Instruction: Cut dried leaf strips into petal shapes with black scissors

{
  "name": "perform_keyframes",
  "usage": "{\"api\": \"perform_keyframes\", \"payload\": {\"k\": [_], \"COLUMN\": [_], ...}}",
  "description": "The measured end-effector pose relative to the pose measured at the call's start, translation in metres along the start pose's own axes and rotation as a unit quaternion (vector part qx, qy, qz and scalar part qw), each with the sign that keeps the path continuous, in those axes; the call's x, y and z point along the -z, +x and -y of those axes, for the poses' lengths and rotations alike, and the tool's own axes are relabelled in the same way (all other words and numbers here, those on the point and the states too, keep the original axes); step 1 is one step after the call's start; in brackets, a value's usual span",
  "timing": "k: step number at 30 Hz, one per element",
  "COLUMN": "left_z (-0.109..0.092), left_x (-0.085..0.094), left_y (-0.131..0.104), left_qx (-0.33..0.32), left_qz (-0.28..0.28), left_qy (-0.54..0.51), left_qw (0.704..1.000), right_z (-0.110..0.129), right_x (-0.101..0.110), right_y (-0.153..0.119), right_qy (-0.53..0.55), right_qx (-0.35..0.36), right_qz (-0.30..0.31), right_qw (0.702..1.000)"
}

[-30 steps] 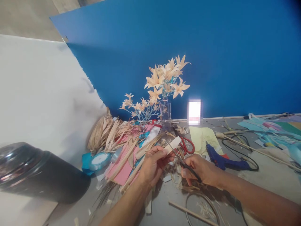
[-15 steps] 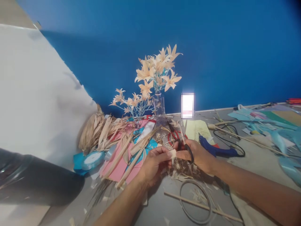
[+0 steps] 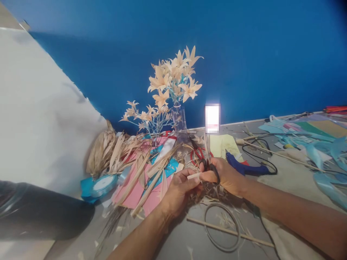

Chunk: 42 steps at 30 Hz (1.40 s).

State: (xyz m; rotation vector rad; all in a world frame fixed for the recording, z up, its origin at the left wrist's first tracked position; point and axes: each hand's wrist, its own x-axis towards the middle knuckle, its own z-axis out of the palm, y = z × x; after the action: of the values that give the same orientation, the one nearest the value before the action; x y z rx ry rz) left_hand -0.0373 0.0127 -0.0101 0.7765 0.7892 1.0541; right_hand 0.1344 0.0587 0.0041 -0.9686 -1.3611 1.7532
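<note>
Low in the middle, my left hand (image 3: 176,195) pinches a small pale strip (image 3: 193,176) that looks like dried husk. Close beside it, my right hand (image 3: 230,177) has its fingers through the black handles of a pair of scissors (image 3: 215,173). The blades point up and away from me, and a finger of that hand touches the strip's right end. Under both hands lies a heap of husk scraps (image 3: 210,191). Behind them rests a second pair of scissors with red handles (image 3: 195,156). Some of my left fingers are hidden behind the strip and hand.
A clear vase (image 3: 179,124) of pale flowers stands near the blue wall. Husk bundles (image 3: 100,153) and a ribbon roll (image 3: 101,186) lie left. A blue glue gun (image 3: 244,166) is on the right. In front are a metal ring (image 3: 207,231) and a thin stick (image 3: 253,238).
The pale strip has turned sideways between my fingers, showing more of its length. My right hand still has the scissors. The view has shifted slightly, moving the scene left.
</note>
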Motion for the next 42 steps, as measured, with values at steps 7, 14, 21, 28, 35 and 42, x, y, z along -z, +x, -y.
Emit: {"api": "perform_keyframes", "payload": {"k": [7,14,21,28,35,42], "left_z": [0.0,-0.002,-0.001,-0.006,-0.003,-0.009], "left_x": [-0.001,-0.002,0.0,0.003,0.004,0.005], "left_y": [-0.002,-0.002,-0.001,-0.002,0.0,-0.003], "left_qx": [0.002,0.001,0.028,0.033,0.022,0.036], "left_qz": [0.05,0.054,0.101,0.099,0.085,0.13], "left_qy": [-0.043,-0.073,-0.087,-0.082,-0.033,-0.056], "left_qw": [0.998,0.996,0.991,0.991,0.996,0.989], "right_z": [-0.007,-0.008,-0.006,-0.006,-0.004,-0.007], "right_x": [0.0,0.002,0.003,0.008,-0.002,0.006], "right_y": [0.0,0.001,0.001,0.003,-0.003,0.001], "right_qy": [0.071,0.062,0.079,0.193,0.082,0.199], "right_qx": [-0.006,0.005,-0.008,-0.002,-0.003,-0.007], "right_qz": [0.084,0.073,0.123,0.144,0.121,0.147], "right_qw": [0.994,0.995,0.989,0.971,0.989,0.969]}}
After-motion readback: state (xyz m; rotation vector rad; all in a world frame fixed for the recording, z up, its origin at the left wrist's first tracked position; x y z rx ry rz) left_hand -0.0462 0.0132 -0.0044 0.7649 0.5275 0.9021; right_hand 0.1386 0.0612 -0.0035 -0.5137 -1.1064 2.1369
